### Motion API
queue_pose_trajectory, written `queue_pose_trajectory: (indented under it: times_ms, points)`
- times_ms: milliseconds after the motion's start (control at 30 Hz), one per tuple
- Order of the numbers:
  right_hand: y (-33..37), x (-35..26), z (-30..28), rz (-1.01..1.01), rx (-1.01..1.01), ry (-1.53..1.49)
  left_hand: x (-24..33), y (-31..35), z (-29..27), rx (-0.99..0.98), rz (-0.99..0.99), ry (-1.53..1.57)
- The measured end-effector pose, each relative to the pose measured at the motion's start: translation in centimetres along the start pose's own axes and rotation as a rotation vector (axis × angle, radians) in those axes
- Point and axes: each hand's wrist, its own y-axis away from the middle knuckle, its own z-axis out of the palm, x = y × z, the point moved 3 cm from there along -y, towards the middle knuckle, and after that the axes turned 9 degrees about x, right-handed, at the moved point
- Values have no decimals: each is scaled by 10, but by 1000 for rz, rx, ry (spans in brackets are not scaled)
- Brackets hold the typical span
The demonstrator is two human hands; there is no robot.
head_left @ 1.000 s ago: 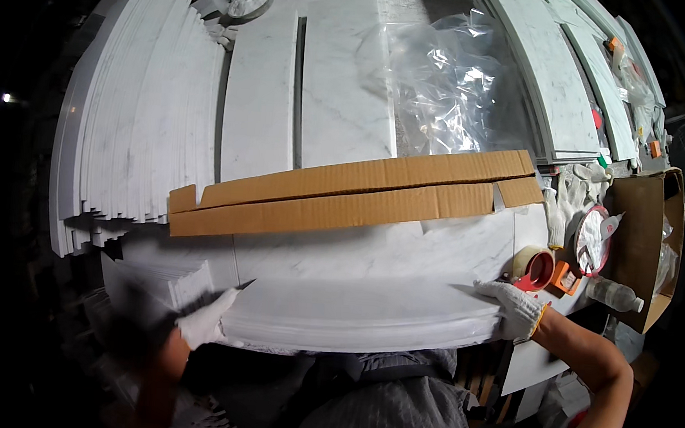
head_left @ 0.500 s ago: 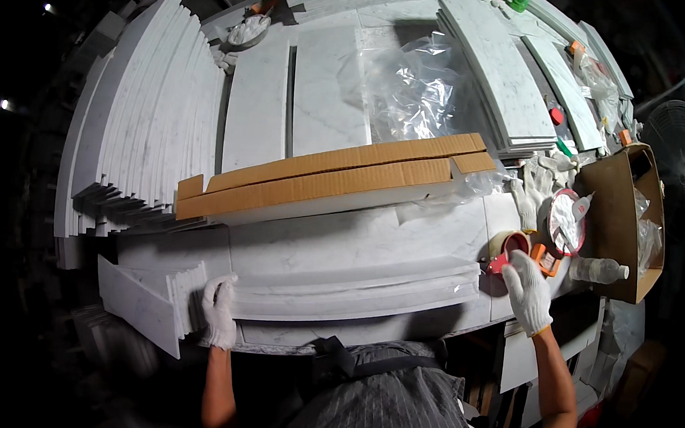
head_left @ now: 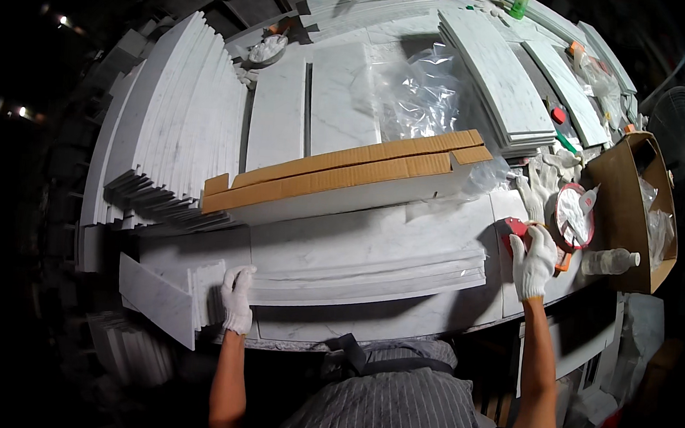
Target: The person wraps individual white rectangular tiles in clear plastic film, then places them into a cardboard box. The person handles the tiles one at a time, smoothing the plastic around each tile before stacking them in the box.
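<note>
A bundle of long white marble strips (head_left: 370,282) lies along the near side of the table, its right end looking shiny as if under clear film. My left hand (head_left: 237,298), in a white knit glove, has its fingers curled against the bundle's left end. Over at the right, my gloved right hand (head_left: 534,265) is closed around a red tape dispenser (head_left: 516,227); the hand hides most of it. An orange tool (head_left: 563,261), partly covered, sits beside that hand. Just beyond are a red-rimmed bowl of white paste (head_left: 571,216) and a loose white glove (head_left: 538,191).
Behind the bundle stands a long cardboard-topped package (head_left: 345,175). Stacked marble slabs (head_left: 160,116) rise at left, with shorter pieces (head_left: 161,297) nearer. Clear plastic film (head_left: 424,93) covers the back middle. A clear bottle (head_left: 610,262) lies near an open carton (head_left: 637,208) at right.
My right hand has reached onto the tape dispenser and closed on it. My left hand stays at the bundle's end. The whole view has shifted slightly.
</note>
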Motion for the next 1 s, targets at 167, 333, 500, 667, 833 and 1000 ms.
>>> queue_pose_trajectory:
  times_ms: [167, 333, 500, 667, 833, 1000]
  points:
    - [26, -49, -7, 312, -239, -998, 8, 4, 7, 9, -25, -3]
    - [17, -89, 3, 446, -470, -1020, 7, 2, 3, -23, -32, 53]
    - [24, -96, 6, 511, -493, -1046, -7, -1, -4, -139, -39, 198]
    - [29, -96, 12, 487, -470, -1119, -7, 0, -4, -270, -62, 363]
    - [36, -86, 27, 396, -453, -1172, -2, 0, -9, -280, -58, 353]
    - [33, -85, 20, 536, -513, -1221, -7, -7, -11, -347, 33, 147]
